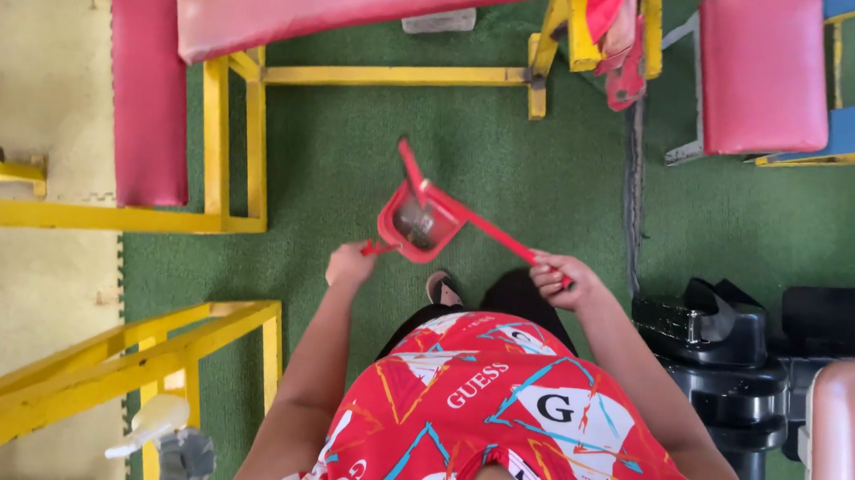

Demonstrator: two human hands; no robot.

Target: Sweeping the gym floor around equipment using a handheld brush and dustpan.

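Dustpan (419, 221) hangs level over the green turf (354, 145) — I see dirt inside. Right hand (557, 279) grips its long handle (508, 241); left hand (351, 263) closes on a short red brush handle (377, 250).

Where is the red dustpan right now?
In the head view, the red dustpan sits near the middle, above the green floor, just ahead of the person's foot. The right hand grips its long handle; the left hand is beside it.
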